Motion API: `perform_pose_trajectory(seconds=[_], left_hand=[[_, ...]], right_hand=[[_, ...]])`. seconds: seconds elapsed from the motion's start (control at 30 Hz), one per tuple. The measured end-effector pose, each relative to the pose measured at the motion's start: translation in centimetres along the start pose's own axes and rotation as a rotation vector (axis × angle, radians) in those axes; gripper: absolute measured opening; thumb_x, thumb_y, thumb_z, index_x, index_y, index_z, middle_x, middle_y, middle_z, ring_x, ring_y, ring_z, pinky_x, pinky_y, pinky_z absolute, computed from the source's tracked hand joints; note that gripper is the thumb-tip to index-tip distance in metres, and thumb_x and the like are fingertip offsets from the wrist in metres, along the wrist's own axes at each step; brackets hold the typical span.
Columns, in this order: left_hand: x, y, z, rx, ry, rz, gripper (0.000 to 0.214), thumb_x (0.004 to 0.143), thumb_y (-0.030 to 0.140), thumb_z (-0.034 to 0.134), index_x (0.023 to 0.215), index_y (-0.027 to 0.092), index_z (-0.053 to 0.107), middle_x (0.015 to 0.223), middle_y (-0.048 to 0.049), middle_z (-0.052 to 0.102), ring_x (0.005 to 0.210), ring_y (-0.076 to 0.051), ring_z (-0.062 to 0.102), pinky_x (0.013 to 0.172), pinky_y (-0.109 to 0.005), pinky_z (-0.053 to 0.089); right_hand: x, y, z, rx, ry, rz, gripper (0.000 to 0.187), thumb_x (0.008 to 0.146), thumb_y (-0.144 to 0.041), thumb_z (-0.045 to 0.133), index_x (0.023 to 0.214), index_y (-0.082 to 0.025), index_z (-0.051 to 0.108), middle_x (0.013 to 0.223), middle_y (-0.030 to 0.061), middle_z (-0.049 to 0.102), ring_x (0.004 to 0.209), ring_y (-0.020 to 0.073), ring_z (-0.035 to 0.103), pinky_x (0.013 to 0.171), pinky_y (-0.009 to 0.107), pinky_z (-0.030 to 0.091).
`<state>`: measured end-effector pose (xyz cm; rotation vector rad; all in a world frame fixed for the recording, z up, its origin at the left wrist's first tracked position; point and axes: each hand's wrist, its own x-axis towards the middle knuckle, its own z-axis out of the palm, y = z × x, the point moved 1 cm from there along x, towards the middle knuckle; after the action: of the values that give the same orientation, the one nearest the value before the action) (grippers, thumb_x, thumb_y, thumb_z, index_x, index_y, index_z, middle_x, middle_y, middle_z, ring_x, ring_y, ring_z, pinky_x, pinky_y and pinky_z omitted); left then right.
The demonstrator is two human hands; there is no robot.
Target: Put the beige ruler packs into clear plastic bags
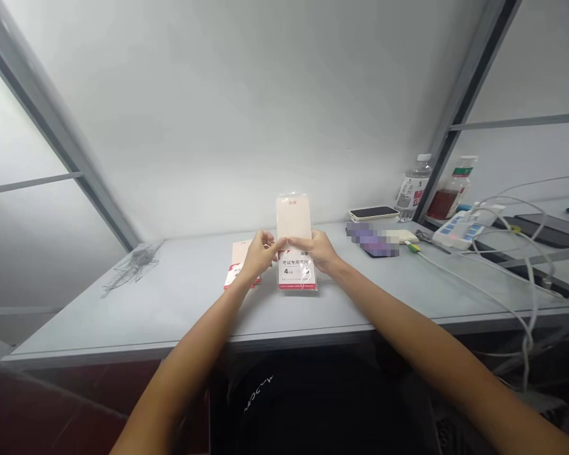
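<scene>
L hand (260, 254) & R hand (315, 250) pinching clear-sleeved pkt (296, 268) | pinch keeps it upright, base on table (180, 284) | 2nd pkt (239, 259) just left, unheld

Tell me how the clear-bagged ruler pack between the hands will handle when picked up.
The clear-bagged ruler pack is probably light and fairly stiff: it shows no sag between the left hand and right hand. Its glossy plastic sleeve may feel slippery. Being thin and flat, it would likely tip over if stood on edge and released.

Clear-sleeved cream exam-set packet (293, 218), upright
</scene>
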<state>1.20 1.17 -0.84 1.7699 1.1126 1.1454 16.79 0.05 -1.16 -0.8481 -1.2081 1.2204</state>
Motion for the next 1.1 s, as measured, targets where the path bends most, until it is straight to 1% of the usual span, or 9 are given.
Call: perform_pose_trajectory(seconds=[0.07,0.17,0.33,0.43,0.57,0.67,0.87,1.03,1.1], left_hand=[[0.05,0.05,0.07,-0.059,-0.095,-0.048,0.040,0.073,0.057,0.054,0.079,0.018,0.046,0.066,0.0006,0.052,0.053,-0.010,0.052,0.044,-0.020,0.038],[-0.07,0.19,0.34,-0.114,-0.198,-0.028,0.044,0.075,0.060,0.049,0.074,0.016,0.052,0.064,-0.0006,0.052,0.054,-0.009,0.050,0.046,-0.021,0.038],[-0.16,0.00,0.48,-0.211,-0.188,-0.004,0.042,0.073,0.057,0.054,0.069,0.015,0.053,0.061,0.0008,0.052,0.053,-0.008,0.048,0.050,-0.022,0.036],[-0.15,0.01,0.32,-0.302,-0.231,-0.070,0.038,0.072,0.053,0.057,0.070,0.015,0.054,0.062,0.0000,0.053,0.056,-0.010,0.051,0.052,-0.023,0.039],[-0.21,0.41,0.03,-0.382,-0.257,-0.129,0.032,0.071,0.046,0.062,0.067,0.015,0.053,0.061,0.0005,0.052,0.057,-0.010,0.051,0.053,-0.022,0.040],[-0.24,0.60,-0.11,-0.381,-0.250,-0.126,0.031,0.070,0.044,0.062,0.066,0.014,0.054,0.063,-0.0007,0.054,0.058,-0.010,0.052,0.053,-0.022,0.039],[-0.28,0.44,-0.10,-0.337,-0.258,-0.103,0.033,0.070,0.047,0.061,0.067,0.015,0.054,0.066,-0.0021,0.057,0.061,-0.013,0.054,0.055,-0.025,0.041],[-0.07,0.09,0.16,-0.291,-0.245,-0.112,0.037,0.067,0.050,0.062,0.064,0.015,0.051,0.064,-0.0019,0.056,0.057,-0.012,0.054,0.053,-0.025,0.041],[0.07,0.00,0.14,-0.253,-0.208,-0.124,0.036,0.069,0.050,0.060,0.063,0.015,0.050,0.063,-0.0020,0.056,0.056,-0.012,0.053,0.052,-0.025,0.040]], right_hand=[[-0.15,-0.12,0.10,0.026,-0.013,0.003,0.038,0.056,-0.037,0.077,0.082,-0.012,0.064,0.075,0.0078,0.069,0.066,0.0225,0.064,0.059,0.033,0.052],[-0.22,-0.06,0.19,0.047,-0.034,0.000,0.036,0.057,-0.037,0.077,0.080,-0.013,0.064,0.074,0.0075,0.068,0.065,0.0220,0.064,0.058,0.033,0.051],[-0.08,0.11,0.19,0.030,-0.043,0.026,0.036,0.060,-0.040,0.075,0.081,-0.012,0.066,0.076,0.0091,0.069,0.069,0.0236,0.065,0.062,0.035,0.052],[-0.07,0.12,0.18,0.035,-0.047,0.034,0.036,0.061,-0.040,0.074,0.082,-0.012,0.066,0.079,0.0098,0.069,0.070,0.0233,0.065,0.063,0.034,0.052],[-0.11,0.17,0.14,0.034,-0.095,0.020,0.033,0.064,-0.040,0.072,0.081,-0.012,0.066,0.075,0.0077,0.069,0.067,0.0215,0.064,0.060,0.032,0.051],[-0.08,0.22,0.13,0.025,-0.123,0.007,0.033,0.064,-0.040,0.072,0.081,-0.013,0.066,0.075,0.0068,0.069,0.066,0.0208,0.064,0.060,0.031,0.050],[-0.12,0.19,0.17,-0.015,-0.110,0.001,0.034,0.064,-0.042,0.072,0.081,-0.013,0.066,0.076,0.0069,0.069,0.066,0.0205,0.064,0.061,0.031,0.050],[-0.09,0.28,0.22,-0.049,-0.115,0.016,0.033,0.067,-0.041,0.069,0.082,-0.012,0.065,0.077,0.0079,0.069,0.068,0.0211,0.064,0.063,0.032,0.051],[0.09,0.44,0.12,-0.084,-0.091,0.033,0.031,0.070,-0.040,0.065,0.085,-0.013,0.064,0.081,0.0081,0.070,0.072,0.0212,0.065,0.065,0.031,0.051]])
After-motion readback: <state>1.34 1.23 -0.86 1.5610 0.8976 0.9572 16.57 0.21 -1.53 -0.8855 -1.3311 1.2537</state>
